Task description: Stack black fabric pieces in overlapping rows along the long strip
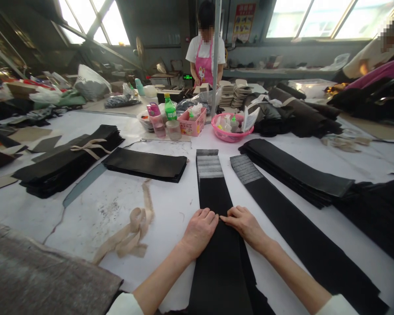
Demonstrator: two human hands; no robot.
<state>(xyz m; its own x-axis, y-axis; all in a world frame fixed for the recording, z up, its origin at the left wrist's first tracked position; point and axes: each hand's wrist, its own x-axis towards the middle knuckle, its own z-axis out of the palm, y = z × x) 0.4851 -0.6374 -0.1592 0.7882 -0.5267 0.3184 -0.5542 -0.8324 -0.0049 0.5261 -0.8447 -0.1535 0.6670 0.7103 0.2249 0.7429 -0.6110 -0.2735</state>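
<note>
In the middle of the table a long black leather-like strip [216,271] runs toward me, lying over other black strips [213,192] whose grey far ends are fanned out in steps. My left hand [201,229] rests at the strip's far edge, its fingers curled and pinching there. From the other side my right hand [244,225] pinches the same edge with thumb and forefinger, its tips almost meeting those of the left. To the right lies a second fanned stack of black strips [292,223], untouched.
More black stacks [144,164] lie left and another pile [298,170] right. A beige cloth band [134,232] curls at left, near grey fabric [42,271]. A pink basket [231,133], pink box [193,122] and green bottle [170,108] stand beyond. A person [205,57] stands opposite.
</note>
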